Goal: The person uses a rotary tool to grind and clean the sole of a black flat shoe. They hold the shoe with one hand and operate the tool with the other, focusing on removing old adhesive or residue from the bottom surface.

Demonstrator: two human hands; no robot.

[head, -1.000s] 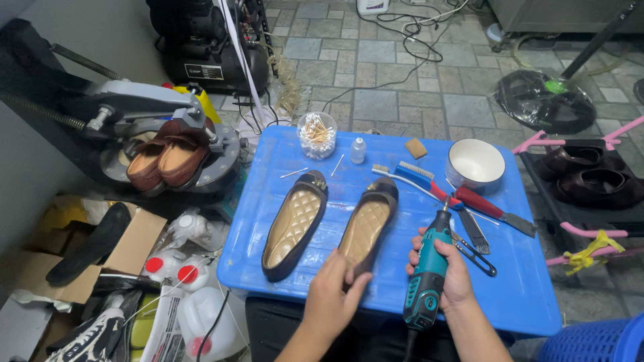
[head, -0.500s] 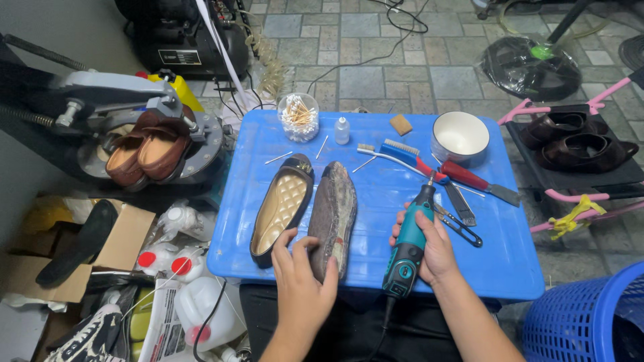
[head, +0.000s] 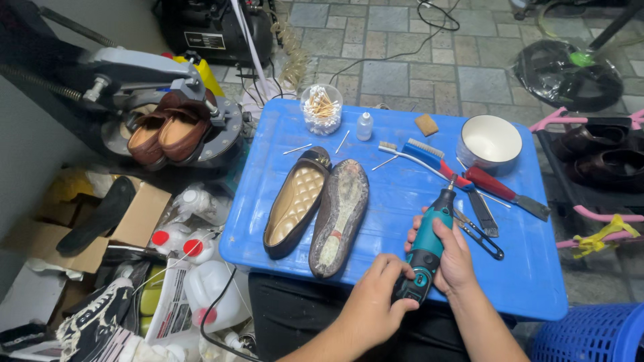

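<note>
Both hands closed on teal rotary tool (head: 427, 247) above blue table (head: 537, 281): right hand (head: 453, 258) gripping body, left hand (head: 376, 302) pinching base; upturned shoe (head: 339, 218) alongside; round clear cotton-swab tub (head: 320, 109), small white bottle (head: 364, 126) at rear.

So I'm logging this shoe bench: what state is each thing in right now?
Right shoe: flipped, worn sole up.
Left shoe: upright, quilted insole showing.
Rotary tool: gripped by right hand, tip pointing away; left hand at its base.
White bowl: upright, looks empty.
Swab jar: open, full.
Small bottle: upright, capped.
</note>
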